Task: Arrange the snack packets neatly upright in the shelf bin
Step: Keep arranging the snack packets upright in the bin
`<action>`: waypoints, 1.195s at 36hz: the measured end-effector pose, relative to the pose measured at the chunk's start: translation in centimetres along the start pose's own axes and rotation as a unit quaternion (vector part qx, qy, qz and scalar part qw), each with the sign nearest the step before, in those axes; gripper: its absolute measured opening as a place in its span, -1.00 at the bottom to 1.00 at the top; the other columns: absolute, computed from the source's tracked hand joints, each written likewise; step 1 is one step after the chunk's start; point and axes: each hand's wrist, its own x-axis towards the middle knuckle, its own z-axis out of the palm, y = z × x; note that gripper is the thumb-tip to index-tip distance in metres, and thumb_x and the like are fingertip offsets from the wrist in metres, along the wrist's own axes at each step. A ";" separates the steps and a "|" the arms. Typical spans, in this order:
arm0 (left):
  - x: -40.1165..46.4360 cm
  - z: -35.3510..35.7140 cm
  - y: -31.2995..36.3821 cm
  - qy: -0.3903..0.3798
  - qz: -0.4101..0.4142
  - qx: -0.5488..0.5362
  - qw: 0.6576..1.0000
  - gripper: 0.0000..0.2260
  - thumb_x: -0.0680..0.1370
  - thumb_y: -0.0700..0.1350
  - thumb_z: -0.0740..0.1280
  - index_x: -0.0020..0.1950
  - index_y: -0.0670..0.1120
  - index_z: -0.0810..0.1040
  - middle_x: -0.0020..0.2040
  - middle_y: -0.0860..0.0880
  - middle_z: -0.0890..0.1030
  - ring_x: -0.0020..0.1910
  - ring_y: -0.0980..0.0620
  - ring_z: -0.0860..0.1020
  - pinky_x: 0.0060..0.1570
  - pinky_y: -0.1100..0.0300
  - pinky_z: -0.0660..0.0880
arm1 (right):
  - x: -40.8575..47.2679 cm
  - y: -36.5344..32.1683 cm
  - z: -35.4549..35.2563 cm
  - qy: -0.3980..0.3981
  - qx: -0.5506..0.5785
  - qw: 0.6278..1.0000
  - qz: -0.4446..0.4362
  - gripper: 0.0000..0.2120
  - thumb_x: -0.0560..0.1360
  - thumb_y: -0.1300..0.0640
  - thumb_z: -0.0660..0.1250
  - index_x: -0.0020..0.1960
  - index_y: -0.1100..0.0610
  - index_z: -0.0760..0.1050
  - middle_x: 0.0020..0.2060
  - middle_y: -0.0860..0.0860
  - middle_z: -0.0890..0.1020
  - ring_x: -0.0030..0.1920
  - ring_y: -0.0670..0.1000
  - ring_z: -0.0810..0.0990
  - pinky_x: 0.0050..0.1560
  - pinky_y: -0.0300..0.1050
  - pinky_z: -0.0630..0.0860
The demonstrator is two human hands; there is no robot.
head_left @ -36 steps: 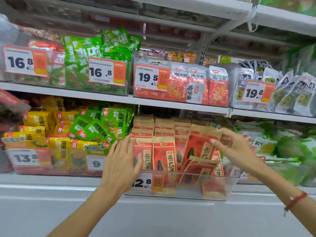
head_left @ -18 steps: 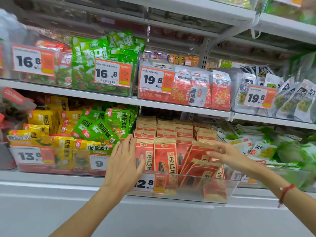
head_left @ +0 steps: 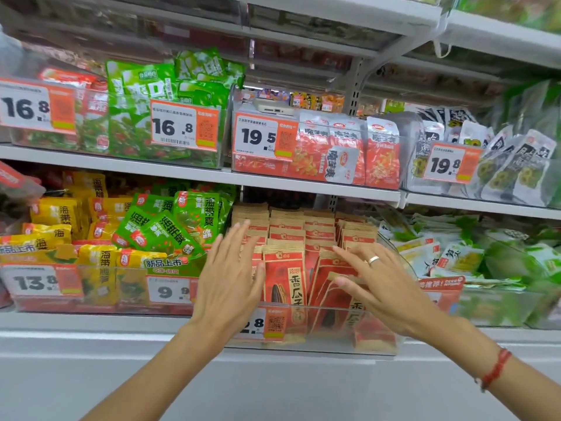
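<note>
I am laying my left hand (head_left: 229, 278), fingers spread and straight, against the flat, kraft-paper-and-red snack packets (head_left: 283, 281) in the clear plastic shelf bin (head_left: 328, 341). My right hand (head_left: 375, 284), also spread, is pressing the right-hand packets, which are leaning leftward; the front left ones are standing upright, long axis vertical, printed faces toward me.
</note>
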 end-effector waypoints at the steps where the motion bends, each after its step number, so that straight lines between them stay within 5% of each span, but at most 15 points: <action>1: 0.4 0.0 0.8 -0.009 0.021 -0.013 1.000 -0.58 0.61 -0.03 0.13 0.46 -0.09 0.34 0.51 -0.07 0.30 0.50 -0.01 0.25 0.50 0.15 -0.05 | 0.0 0.0 0.0 0.000 0.000 1.000 -0.004 -0.13 0.39 -0.47 -0.44 0.52 -0.12 0.14 0.30 -0.13 0.39 0.36 -0.09 0.26 0.36 -0.19 0.08; 5: 1.0 1.5 2.7 -0.093 0.070 -0.034 0.993 -0.48 0.66 -0.07 0.08 0.59 -0.02 -0.04 0.59 0.07 0.00 0.56 0.11 -0.05 0.49 0.21 -0.17 | 0.9 0.5 -0.4 0.018 -0.021 0.999 -0.022 -0.30 0.52 -0.34 -0.30 0.47 -0.07 0.27 0.25 -0.09 0.50 0.29 -0.05 0.39 0.33 -0.17 0.18; 10: 1.8 2.3 2.9 -0.080 0.050 0.006 0.995 -0.51 0.55 -0.18 0.28 0.48 -0.05 0.33 0.44 0.01 0.39 0.45 -0.01 0.29 0.46 0.05 0.13 | 1.4 -0.2 -0.6 0.027 0.044 0.998 -0.020 -0.66 0.63 -0.02 0.11 0.39 -0.05 0.35 0.20 -0.12 0.52 0.24 -0.08 0.41 0.25 -0.27 0.17; 12: 2.3 2.2 2.6 -0.075 0.051 0.013 0.996 -0.53 0.53 -0.21 0.32 0.44 -0.03 0.39 0.40 0.02 0.43 0.39 -0.02 0.36 0.43 0.04 0.18 | 0.6 -0.9 -0.6 0.024 0.034 0.998 -0.048 -0.71 0.65 0.05 0.09 0.34 -0.03 0.38 0.17 -0.15 0.52 0.21 -0.09 0.42 0.16 -0.36 0.05; 16: 2.6 2.2 2.6 -0.052 0.064 -0.056 0.995 -0.61 0.60 -0.11 0.26 0.44 0.01 0.38 0.41 0.04 0.42 0.43 0.03 0.32 0.48 0.11 0.00 | -1.1 -0.8 -0.1 0.003 0.054 0.998 -0.036 -0.69 0.66 0.07 0.01 0.37 -0.06 0.30 0.13 -0.24 0.40 0.16 -0.18 0.35 0.08 -0.27 0.37; 18: 2.6 1.5 3.4 -0.066 0.085 -0.122 0.987 -0.63 0.64 0.00 0.15 0.45 0.07 0.35 0.41 0.14 0.39 0.44 0.18 0.26 0.48 0.23 -0.11 | -1.2 -0.5 -0.4 -0.023 0.082 0.996 -0.023 -0.69 0.66 0.05 0.01 0.37 -0.07 0.31 0.04 -0.29 0.33 0.07 -0.25 0.31 0.04 -0.29 0.37; 22: 1.9 0.7 4.5 -0.167 0.091 -0.222 0.956 -0.66 0.65 0.12 0.03 0.41 0.23 0.34 0.31 0.31 0.42 0.29 0.38 0.30 0.30 0.35 0.24 | 0.0 0.4 -2.0 -0.088 0.234 0.968 -0.011 -0.55 0.59 -0.23 0.00 0.18 -0.02 0.53 0.01 -0.15 0.60 0.02 -0.15 0.52 0.06 -0.14 0.49; 25: 1.4 0.8 4.7 -0.198 0.088 -0.235 0.947 -0.67 0.64 0.15 0.04 0.39 0.27 0.35 0.24 0.35 0.46 0.22 0.34 0.42 0.07 0.40 0.34 | 2.8 1.8 -2.7 -0.081 0.322 0.943 0.027 -0.64 0.63 -0.09 0.07 0.10 0.01 0.60 -0.02 -0.15 0.65 0.00 -0.22 0.58 0.08 -0.26 0.51; 27: 1.3 0.8 4.8 -0.202 0.083 -0.242 0.945 -0.67 0.63 0.18 0.05 0.38 0.27 0.36 0.24 0.33 0.50 0.16 0.32 0.47 0.11 0.27 0.41 | 5.5 2.7 -2.2 -0.059 0.282 0.957 0.027 -0.74 0.65 0.05 0.12 0.16 -0.01 0.57 0.03 -0.18 0.63 0.07 -0.23 0.57 0.16 -0.23 0.48; 31: 1.5 0.5 5.2 -0.205 0.067 -0.253 0.943 -0.62 0.60 0.24 0.01 0.35 0.26 0.41 0.17 0.34 0.52 0.04 0.33 0.49 0.09 0.25 0.44 | 10.7 4.0 1.0 -0.137 0.063 0.989 0.008 -0.64 0.62 0.16 0.13 0.40 0.06 0.40 0.33 0.00 0.51 0.33 0.03 0.45 0.26 -0.10 0.37; 36: 1.8 0.6 5.5 -0.170 0.042 -0.314 0.933 -0.55 0.48 0.37 0.12 0.31 0.29 0.43 0.16 0.29 0.55 0.16 0.31 0.49 0.17 0.14 0.49 | 13.2 3.8 4.0 -0.242 -0.122 0.962 0.014 -0.52 0.60 0.09 0.10 0.52 0.03 0.18 0.45 0.10 0.34 0.46 0.16 0.26 0.43 0.14 0.16; 40: 1.9 1.2 5.6 -0.153 0.043 -0.352 0.922 -0.73 0.51 0.20 0.32 0.21 0.27 0.50 0.09 0.28 0.60 0.10 0.34 0.52 0.10 0.08 0.55 | 13.1 3.1 3.7 -0.211 -0.131 0.969 -0.018 -0.53 0.56 0.01 0.25 0.43 0.09 0.30 0.31 0.10 0.49 0.37 0.16 0.37 0.32 0.11 0.30; 43: 1.8 1.3 5.5 -0.141 0.026 -0.377 0.915 -0.79 0.52 0.12 0.36 0.15 0.26 0.54 0.03 0.27 0.63 0.07 0.35 0.54 0.09 0.09 0.56 | 13.0 3.5 2.2 -0.143 -0.057 0.987 -0.043 -0.68 0.45 0.02 0.42 0.14 0.07 0.45 0.05 0.04 0.59 0.12 0.11 0.52 -0.02 -0.05 0.43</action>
